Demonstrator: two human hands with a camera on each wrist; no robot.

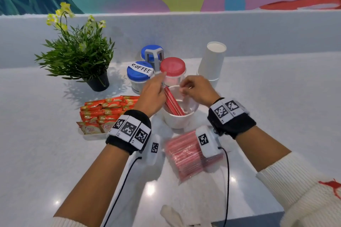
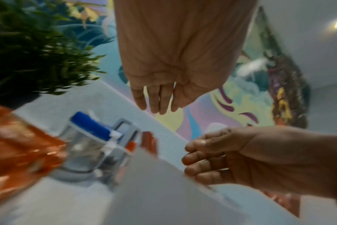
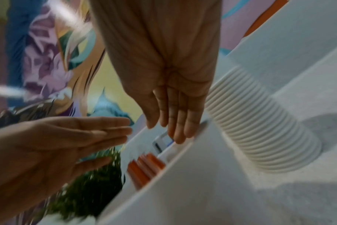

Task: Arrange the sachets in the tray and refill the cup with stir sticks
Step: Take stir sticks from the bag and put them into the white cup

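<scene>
A white cup (image 1: pixel 180 119) stands mid-counter with a bundle of red stir sticks (image 1: pixel 173 102) leaning inside it. My left hand (image 1: pixel 156 86) hovers just left of the sticks with straight fingers (image 2: pixel 158 99) and holds nothing. Over the cup's far rim my right hand (image 1: pixel 190 88) has relaxed fingers (image 3: pixel 175 121), also empty. The sticks (image 3: pixel 144 166) poke above the cup wall (image 3: pixel 183 182) in the right wrist view. A clear pack of red stir sticks (image 1: pixel 186 155) lies near me. Orange and cream sachets (image 1: pixel 105 110) fill the white tray (image 1: pixel 92 136) on the left.
Behind the cup stand jars with blue lids (image 1: pixel 140 73) and a red lid (image 1: pixel 172 66) in a grey holder. A stack of white paper cups (image 1: pixel 212 61) is back right and a potted plant (image 1: pixel 81 55) back left. The counter edge runs bottom right.
</scene>
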